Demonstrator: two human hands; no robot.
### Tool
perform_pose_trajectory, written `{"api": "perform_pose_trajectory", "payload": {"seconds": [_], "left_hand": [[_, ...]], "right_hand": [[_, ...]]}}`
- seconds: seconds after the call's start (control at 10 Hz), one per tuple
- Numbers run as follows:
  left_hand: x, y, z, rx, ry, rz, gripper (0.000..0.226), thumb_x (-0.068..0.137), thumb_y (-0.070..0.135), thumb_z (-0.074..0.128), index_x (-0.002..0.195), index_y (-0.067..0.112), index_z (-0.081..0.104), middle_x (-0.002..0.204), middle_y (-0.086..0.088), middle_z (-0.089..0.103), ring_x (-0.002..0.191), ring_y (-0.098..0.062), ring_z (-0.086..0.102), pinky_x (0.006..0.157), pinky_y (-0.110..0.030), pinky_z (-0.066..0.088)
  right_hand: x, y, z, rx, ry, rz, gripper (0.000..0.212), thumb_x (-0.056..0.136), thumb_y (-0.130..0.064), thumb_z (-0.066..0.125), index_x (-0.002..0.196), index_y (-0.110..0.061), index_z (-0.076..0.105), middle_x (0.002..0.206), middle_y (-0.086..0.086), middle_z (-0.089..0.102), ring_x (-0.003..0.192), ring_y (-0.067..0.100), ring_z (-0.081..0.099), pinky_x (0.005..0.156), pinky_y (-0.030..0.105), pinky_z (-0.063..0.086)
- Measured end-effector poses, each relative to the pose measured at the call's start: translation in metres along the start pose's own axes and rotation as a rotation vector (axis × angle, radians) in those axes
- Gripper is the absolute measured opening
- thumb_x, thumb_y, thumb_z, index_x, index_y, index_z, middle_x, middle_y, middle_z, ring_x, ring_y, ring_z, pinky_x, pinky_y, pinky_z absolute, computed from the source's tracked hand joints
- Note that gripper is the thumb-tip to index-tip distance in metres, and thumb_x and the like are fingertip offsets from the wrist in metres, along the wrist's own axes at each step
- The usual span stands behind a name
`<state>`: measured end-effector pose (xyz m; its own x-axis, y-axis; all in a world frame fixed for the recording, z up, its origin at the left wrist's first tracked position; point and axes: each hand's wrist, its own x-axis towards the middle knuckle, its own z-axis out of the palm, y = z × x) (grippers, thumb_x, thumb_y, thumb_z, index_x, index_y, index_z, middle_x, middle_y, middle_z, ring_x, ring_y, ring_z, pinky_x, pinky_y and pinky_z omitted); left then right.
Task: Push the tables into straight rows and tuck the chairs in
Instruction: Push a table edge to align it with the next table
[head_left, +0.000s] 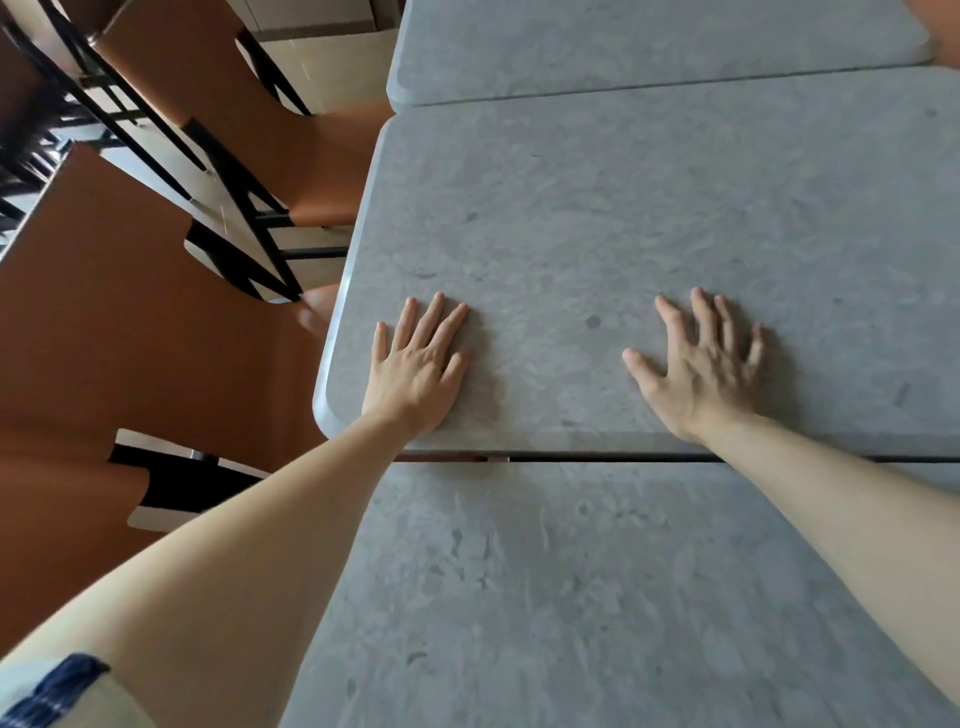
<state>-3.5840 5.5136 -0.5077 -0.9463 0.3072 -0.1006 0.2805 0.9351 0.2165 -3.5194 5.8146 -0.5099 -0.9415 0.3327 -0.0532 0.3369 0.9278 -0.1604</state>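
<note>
Three grey stone-look tables stand in a line running away from me. My left hand (418, 364) lies flat, fingers straight, on the middle table (597, 223) near its front left corner. My right hand (701, 364) lies flat with fingers spread on the same top, further right by the front edge. A narrow dark gap separates this table from the near table (597, 597) under my forearms. The far table (649, 41) touches the middle one and sits a little to the right of it. Two orange chairs stand along the left side: the near chair (119, 332) and the far chair (249, 104).
Both chairs have black metal frames, and their seats reach to or under the table's left edge. Pale floor shows between the chairs. More dark chair frames (31, 130) crowd the top left corner. An orange patch (943, 31) shows at the top right edge.
</note>
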Motion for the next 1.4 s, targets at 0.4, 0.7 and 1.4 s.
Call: {"api": "perform_pose_trajectory", "payload": {"seconds": [0.4,0.7,1.4], "left_hand": [[-0.0005,0.0004,-0.0011,-0.014,-0.002,-0.004,0.057,0.107,0.049,0.022,0.162,0.038,0.011,0.171,0.011,-0.002,0.157,-0.017,-0.011,0.126,-0.048,-0.008],[-0.0007,0.0012,-0.0026,-0.017,-0.003,-0.002,0.057,0.108,0.048,0.023,0.162,0.039,0.01,0.171,0.01,-0.001,0.158,-0.017,-0.01,0.126,-0.048,-0.008],[0.0012,-0.0026,-0.0008,-0.025,0.02,0.017,0.058,0.107,0.049,0.025,0.162,0.038,0.014,0.171,0.009,0.002,0.158,-0.017,-0.009,0.126,-0.048,-0.007]], "right_hand": [[-0.002,-0.0006,0.0,0.027,0.002,0.004,0.085,0.081,-0.071,0.025,0.157,-0.034,0.022,0.168,0.005,0.007,0.155,0.022,0.0,0.121,0.058,0.0],[-0.0019,-0.0007,-0.0016,0.014,-0.006,0.001,0.079,0.087,-0.07,0.028,0.157,-0.033,0.021,0.169,0.005,0.006,0.155,0.022,0.0,0.121,0.058,0.0],[-0.0022,-0.0024,-0.0048,0.006,-0.01,0.003,0.073,0.094,-0.066,0.038,0.157,-0.034,0.02,0.169,0.005,0.005,0.155,0.022,-0.001,0.122,0.057,0.0]]}}
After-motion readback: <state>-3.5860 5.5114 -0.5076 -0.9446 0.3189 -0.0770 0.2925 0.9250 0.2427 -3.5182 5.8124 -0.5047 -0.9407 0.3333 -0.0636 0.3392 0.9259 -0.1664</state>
